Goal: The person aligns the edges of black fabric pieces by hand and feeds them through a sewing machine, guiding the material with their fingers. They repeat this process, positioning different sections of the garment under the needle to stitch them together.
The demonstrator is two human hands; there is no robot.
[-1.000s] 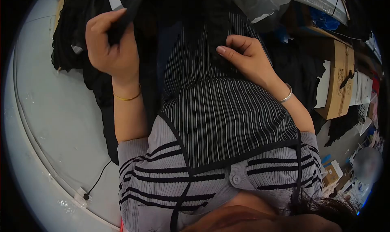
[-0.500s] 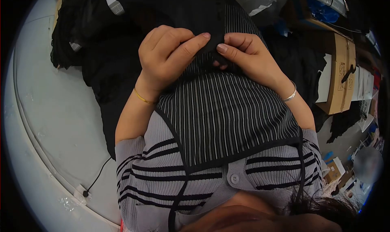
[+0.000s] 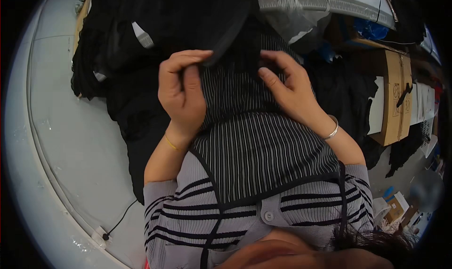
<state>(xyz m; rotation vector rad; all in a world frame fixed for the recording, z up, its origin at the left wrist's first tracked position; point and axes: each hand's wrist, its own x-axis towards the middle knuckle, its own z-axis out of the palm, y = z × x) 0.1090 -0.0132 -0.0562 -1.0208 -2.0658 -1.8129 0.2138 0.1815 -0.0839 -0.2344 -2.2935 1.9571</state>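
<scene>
A dark cloth piece of black fabric (image 3: pixel 226 40) rises in front of me, its lower edge at the fingertips of my left hand (image 3: pixel 183 88). The left fingers bend over that edge; the thumb stands below, partly separate. My right hand (image 3: pixel 292 80) is on the other side, with thumb and forefinger apart beside the dark cloth. Whether any fabric lies between those right fingers is hard to see against the black. Beneath both hands spreads a black apron with thin white stripes (image 3: pixel 263 151), over my lap and chest.
Heaped black garments (image 3: pixel 113 48) with white labels (image 3: pixel 142 35) lie ahead and to the left. A cardboard box (image 3: pixel 398 97) stands at the right, near a clear plastic bag (image 3: pixel 301 22). A black cable (image 3: pixel 122 217) runs along the pale surface (image 3: pixel 80 137) at left.
My hands have come apart from their pinch on the black fabric and sit slightly lower in view. The right thumb and forefinger have spread, and a flap of cloth now stands by the left fingertips.
</scene>
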